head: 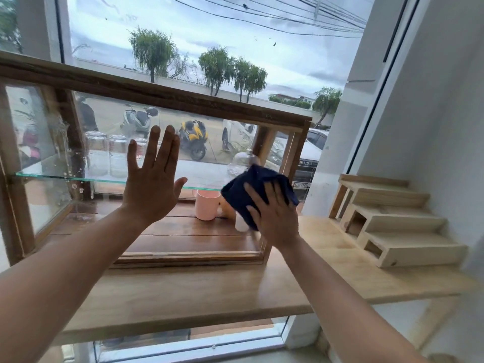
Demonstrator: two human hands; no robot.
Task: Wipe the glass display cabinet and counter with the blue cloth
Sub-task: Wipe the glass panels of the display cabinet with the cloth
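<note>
Blue cloth [252, 183] lies, seemingly pressed, under right hand [275, 217].

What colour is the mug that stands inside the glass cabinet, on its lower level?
The mug is pale pink; the head view shows it.

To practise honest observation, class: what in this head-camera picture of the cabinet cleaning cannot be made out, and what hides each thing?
1. Head view: the white object beside the pink mug is mostly hidden by the blue cloth and right hand.
2. Head view: the cabinet is cut off at its left end by the frame edge.
3. Head view: whether the left hand touches the cabinet is unclear, as there is no side angle.
</note>
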